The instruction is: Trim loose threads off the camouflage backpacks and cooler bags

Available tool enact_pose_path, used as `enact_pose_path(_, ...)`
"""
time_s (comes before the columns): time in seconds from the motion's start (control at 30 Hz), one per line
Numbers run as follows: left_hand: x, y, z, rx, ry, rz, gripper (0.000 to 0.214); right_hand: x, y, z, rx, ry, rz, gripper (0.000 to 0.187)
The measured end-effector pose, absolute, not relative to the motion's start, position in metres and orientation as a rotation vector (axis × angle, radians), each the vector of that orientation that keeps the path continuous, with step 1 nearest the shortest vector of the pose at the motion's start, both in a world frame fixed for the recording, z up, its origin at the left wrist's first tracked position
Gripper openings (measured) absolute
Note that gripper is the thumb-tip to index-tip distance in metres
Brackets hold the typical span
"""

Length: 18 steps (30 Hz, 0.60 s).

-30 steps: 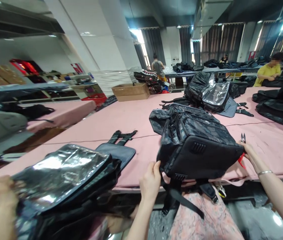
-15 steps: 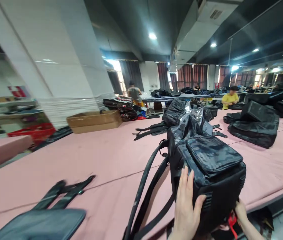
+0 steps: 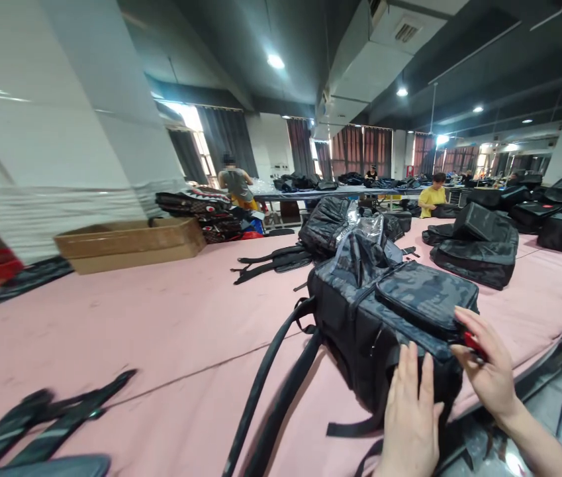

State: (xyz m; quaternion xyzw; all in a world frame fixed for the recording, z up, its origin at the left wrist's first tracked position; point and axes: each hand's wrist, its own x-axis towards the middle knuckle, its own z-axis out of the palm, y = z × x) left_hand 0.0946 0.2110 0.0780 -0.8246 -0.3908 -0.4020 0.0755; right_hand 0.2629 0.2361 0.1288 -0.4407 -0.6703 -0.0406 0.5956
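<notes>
Black-and-grey camouflage cloth covers the backpack (image 3: 355, 351) that lies on the pink-covered desk (image 3: 171, 344) in front of me, right of the middle, its front pocket (image 3: 424, 298) turned upward. Its long axis runs aslant, from the near right, where both my hands are, to the far left, where its crumpled far end (image 3: 360, 260) rises. So most of the bag's length lies beyond my grip, to the far left of it, and only the near end sits between my palms.

My left hand (image 3: 410, 417) is the nearer to the long left side: it is laid flat, fingers straight and pointing far, against the near end, clamped on nothing. My right hand (image 3: 492, 368) is at the near right corner, beside the pocket, curled round a small red item (image 3: 474, 346) that is mostly hidden; whether those fingertips also press on the cloth I cannot tell.

Two shoulder straps (image 3: 281, 414) leave the left side and trail toward the near left across the desk, apart from both hands, while a short webbing strap (image 3: 353, 429) sticks out just left of my left hand. Past the far end, another bag (image 3: 323, 225) with a shiny sheet sits close behind.
</notes>
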Motion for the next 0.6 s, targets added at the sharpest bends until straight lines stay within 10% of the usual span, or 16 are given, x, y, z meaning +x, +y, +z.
enact_pose_path(0.4, -0.008, 0.249, 0.044, -2.065, -1.551, -1.315, 0.053, 0.326, 0.293, 0.13, -1.07, -1.542, -0.062, 0.016)
enact_pose_path(0.6, -0.076, 0.262, 0.0, -1.725, -2.35, -1.193, 0.086, 0.366, 0.314, 0.131, -1.07, -1.469, 0.115, 0.016)
